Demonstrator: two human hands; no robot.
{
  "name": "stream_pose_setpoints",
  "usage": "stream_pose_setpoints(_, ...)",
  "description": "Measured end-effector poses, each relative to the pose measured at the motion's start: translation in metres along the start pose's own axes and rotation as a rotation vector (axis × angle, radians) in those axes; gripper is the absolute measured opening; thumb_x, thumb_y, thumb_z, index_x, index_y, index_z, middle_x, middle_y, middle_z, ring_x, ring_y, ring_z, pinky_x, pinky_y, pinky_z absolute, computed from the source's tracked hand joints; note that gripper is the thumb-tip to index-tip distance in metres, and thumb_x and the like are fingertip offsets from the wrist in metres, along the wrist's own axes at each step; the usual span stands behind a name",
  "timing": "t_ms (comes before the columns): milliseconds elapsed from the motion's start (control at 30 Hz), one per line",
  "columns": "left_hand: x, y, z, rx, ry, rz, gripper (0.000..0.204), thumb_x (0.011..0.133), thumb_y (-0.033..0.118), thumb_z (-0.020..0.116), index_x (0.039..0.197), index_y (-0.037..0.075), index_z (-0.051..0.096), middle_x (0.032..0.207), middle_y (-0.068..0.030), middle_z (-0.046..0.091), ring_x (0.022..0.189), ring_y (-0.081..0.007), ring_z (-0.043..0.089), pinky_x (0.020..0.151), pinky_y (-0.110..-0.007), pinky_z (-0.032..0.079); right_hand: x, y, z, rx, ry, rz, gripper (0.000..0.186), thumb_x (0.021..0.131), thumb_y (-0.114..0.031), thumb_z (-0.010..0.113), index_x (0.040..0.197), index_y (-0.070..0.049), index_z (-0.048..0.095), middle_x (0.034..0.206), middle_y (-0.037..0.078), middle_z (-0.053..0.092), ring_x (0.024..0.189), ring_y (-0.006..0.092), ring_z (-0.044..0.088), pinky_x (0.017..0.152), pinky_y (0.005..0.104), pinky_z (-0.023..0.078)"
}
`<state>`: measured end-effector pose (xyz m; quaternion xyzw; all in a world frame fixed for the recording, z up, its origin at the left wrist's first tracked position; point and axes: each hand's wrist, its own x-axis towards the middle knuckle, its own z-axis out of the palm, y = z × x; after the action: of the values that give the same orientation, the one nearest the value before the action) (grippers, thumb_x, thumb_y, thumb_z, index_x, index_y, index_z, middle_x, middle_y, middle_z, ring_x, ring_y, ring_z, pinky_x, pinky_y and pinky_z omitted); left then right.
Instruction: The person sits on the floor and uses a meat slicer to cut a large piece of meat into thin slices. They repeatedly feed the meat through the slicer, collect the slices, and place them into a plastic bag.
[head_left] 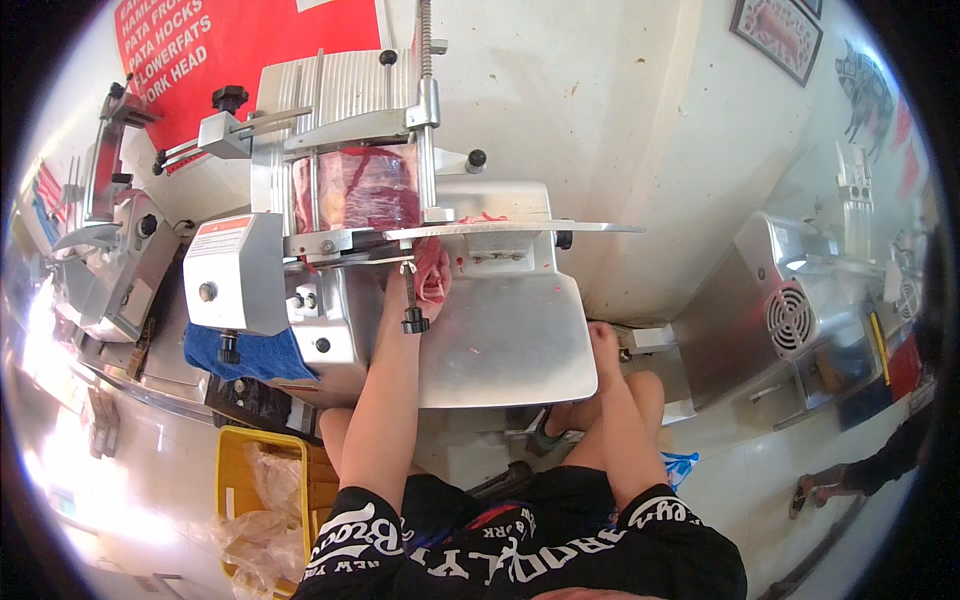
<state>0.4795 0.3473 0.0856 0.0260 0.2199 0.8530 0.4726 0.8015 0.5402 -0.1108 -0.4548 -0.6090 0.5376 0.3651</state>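
A metal meat slicer (pixel 500 350) stands in front of me. Clamped in its carriage is a large block of red, marbled meat (pixel 365 190). My left hand (pixel 397 290) reaches in below the block, beside the black-knobbed screw. Thin meat slices (pixel 431 270) lie against that hand; its fingers are hidden behind them and the machine parts. Small meat scraps (pixel 485 217) cling to the ledge by the flat blade plate (pixel 560 228). Just off the slicer tray's right edge, my right hand (pixel 604 343) is closed with curled fingers; whether anything is inside them cannot be seen.
A second slicer (pixel 125 250) stands at the left and a grey machine with a round vent (pixel 765 320) at the right. Below left sits a yellow crate (pixel 232 470) with clear plastic bags. A blue cloth (pixel 245 350) hangs under the slicer. Another person's leg (pixel 850 478) shows far right.
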Motion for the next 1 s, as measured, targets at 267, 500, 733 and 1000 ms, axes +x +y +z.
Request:
stream_pose_setpoints(267, -0.054, -0.032, 0.042, 0.868, -0.324, -0.117, 0.042, 0.087, 0.006, 0.073, 0.128, 0.006, 0.063, 0.114, -0.0087, 0.072, 0.092, -0.0128, 0.071, 0.073, -0.028, 0.056, -0.059, -0.224, 0.052, 0.036, -0.248, -0.573, 0.029, 0.1, -0.023, 0.064, 0.119, -0.001, 0.061, 0.092, 0.013, 0.069, 0.084, 0.0223, 0.066, 0.081, 0.0352, 0.053)
stream_pose_setpoints(500, -0.022, -0.019, 0.005, 1.884, -0.254, 0.172, 0.042, 0.086, 0.019, 0.079, 0.122, 0.002, 0.065, 0.1, -0.0057, 0.072, 0.089, -0.0168, 0.068, 0.078, -0.031, 0.055, -0.043, -0.204, 0.061, -0.742, -0.28, -0.566, 0.037, 0.088, -0.015, 0.069, 0.122, -0.005, 0.061, 0.099, 0.02, 0.068, 0.091, 0.0364, 0.067, 0.083, 0.0456, 0.054)
stream_pose_setpoints(733, -0.01, 0.022, 0.001, 1.32, 0.012, 0.332, 0.029, 0.094, 0.02, 0.068, 0.118, 0.003, 0.063, 0.113, -0.0106, 0.068, 0.108, -0.0257, 0.065, 0.089, -0.035, 0.054, -0.053, -0.198, 0.068, -0.765, -0.181, -0.957, 0.031, 0.084, -0.018, 0.071, 0.114, -0.011, 0.067, 0.117, 0.012, 0.059, 0.115, 0.0338, 0.056, 0.097, 0.048, 0.045)
stream_pose_setpoints(1000, 0.01, 0.013, -0.006, 0.061, -0.208, -0.042, 0.033, 0.1, 0.032, 0.062, 0.12, 0.006, 0.06, 0.118, -0.0129, 0.063, 0.11, -0.0317, 0.063, 0.102, -0.054, 0.053, -0.063, -0.198, 0.071, -0.813, -0.222, -0.921, 0.03, 0.082, -0.02, 0.072, 0.11, -0.01, 0.07, 0.114, 0.009, 0.06, 0.112, 0.0322, 0.055, 0.095, 0.0464, 0.045)
